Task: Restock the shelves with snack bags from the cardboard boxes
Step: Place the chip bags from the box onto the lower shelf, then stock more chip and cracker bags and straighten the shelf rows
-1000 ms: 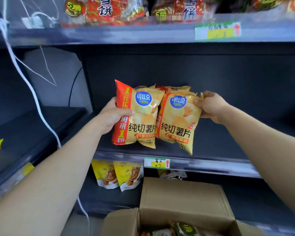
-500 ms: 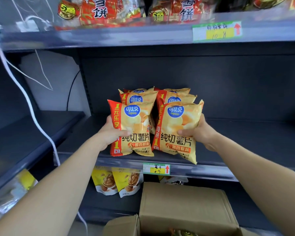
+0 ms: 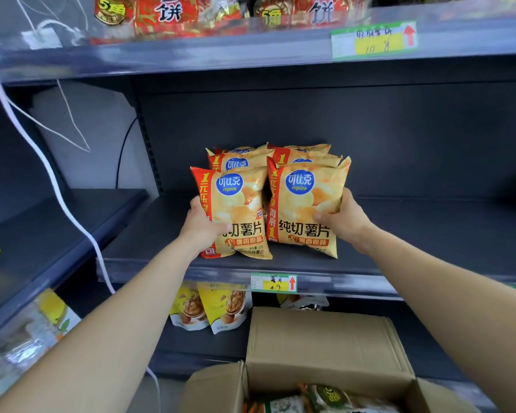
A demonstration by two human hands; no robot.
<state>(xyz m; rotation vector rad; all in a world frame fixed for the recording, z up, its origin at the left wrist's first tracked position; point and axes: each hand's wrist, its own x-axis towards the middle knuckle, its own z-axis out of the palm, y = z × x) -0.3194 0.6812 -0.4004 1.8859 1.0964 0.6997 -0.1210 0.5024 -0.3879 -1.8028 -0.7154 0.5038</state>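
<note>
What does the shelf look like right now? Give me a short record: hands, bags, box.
left hand: grips the left front chip bag
right hand: grips the right front chip bag
placement: both upright, side by side on the middle shelf
rear bags: same kind, standing behind them
cardboard box: open, below the shelf, packets inside

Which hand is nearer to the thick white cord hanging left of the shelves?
Left. The left hand, gripping one yellow plastic chip bag, is right of the white cord; the right hand, gripping the other bag, is farther right.
</note>
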